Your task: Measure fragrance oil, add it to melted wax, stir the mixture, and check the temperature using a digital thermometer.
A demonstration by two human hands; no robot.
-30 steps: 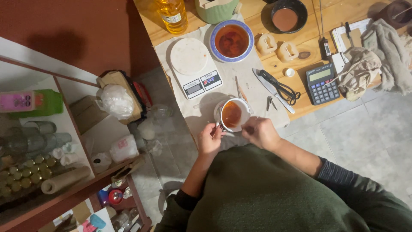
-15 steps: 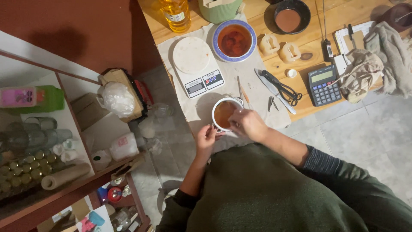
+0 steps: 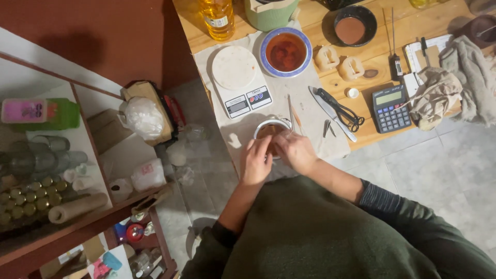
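Fingers (image 3: 266, 150) of both hands (two), one cup (image 3: 268, 129)

Warm, dim indoor light falls brightest on the desk (image 3: 413, 39), the shelf (image 3: 77, 150) at left lies soft and shadowed, and edges bend slightly.

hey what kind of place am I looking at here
Likely a home craft workbench, perhaps for candle or soap making. A kitchen scale, a bowl of amber liquid, a calculator and shelves of small jars suggest it.
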